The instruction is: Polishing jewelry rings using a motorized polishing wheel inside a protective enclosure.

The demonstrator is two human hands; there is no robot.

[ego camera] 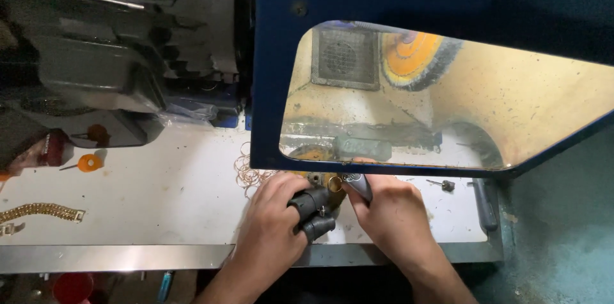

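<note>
Head view: the blue guard point(268, 86) with its clear window cuts off the fingertips of both hands, and the orange buffing wheel point(419, 54) behind it, at 12 o'clock, is blurred. The left hand point(275, 227), two fingers in black rubber covers, pinches a small gold ring point(334, 183) at the bench's near middle; its opening faces up toward the camera, too small to judge further. The right hand point(390, 214) is closed around a grey tool point(358, 184), long axis toward 11 o'clock. Loose thin gold rings point(246, 173) lie at 10 o'clock, a gold chain bracelet point(41, 211) far at 9 o'clock on the white bench point(160, 202).
</note>
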